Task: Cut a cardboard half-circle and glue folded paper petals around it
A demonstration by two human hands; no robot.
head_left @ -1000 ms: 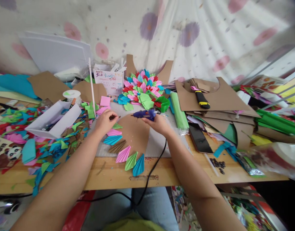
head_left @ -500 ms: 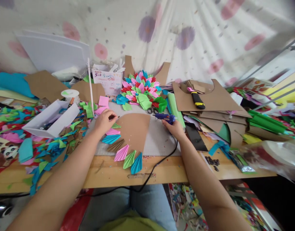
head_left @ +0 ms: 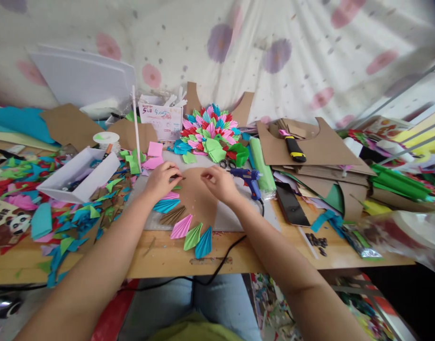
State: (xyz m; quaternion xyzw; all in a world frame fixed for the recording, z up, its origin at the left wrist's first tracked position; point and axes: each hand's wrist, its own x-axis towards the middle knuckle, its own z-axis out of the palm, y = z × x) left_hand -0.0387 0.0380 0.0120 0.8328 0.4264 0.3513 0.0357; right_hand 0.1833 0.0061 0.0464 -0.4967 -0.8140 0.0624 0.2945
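Observation:
My left hand (head_left: pixel 164 181) is closed in a pinch at the left edge of a rounded piece of brown cardboard (head_left: pixel 200 199). A small dark tip pokes out at its fingertips; what it belongs to is hidden. Over the cardboard's right side hovers my right hand (head_left: pixel 220 183), its fingers drawn together with nothing visible in them. Pleated paper fans line the cardboard's lower left edge, among them a pink fan (head_left: pixel 181 227), a green fan (head_left: pixel 193 236) and a blue fan (head_left: pixel 204 241). A blue glue gun (head_left: pixel 249 179) lies untouched right of my right hand.
Behind the cardboard stands a colourful cluster of paper fans (head_left: pixel 212 127). A white box (head_left: pixel 78 177) sits among paper scraps on the left. To the right are a phone (head_left: pixel 291 203), a yellow-and-black cutter (head_left: pixel 294 148) on stacked cardboard, and the glue gun's black cord (head_left: pixel 222 258).
My right hand has let go of the glue gun and moved left over the cardboard. The glue gun now lies on the mat. My left hand stays at the cardboard's edge.

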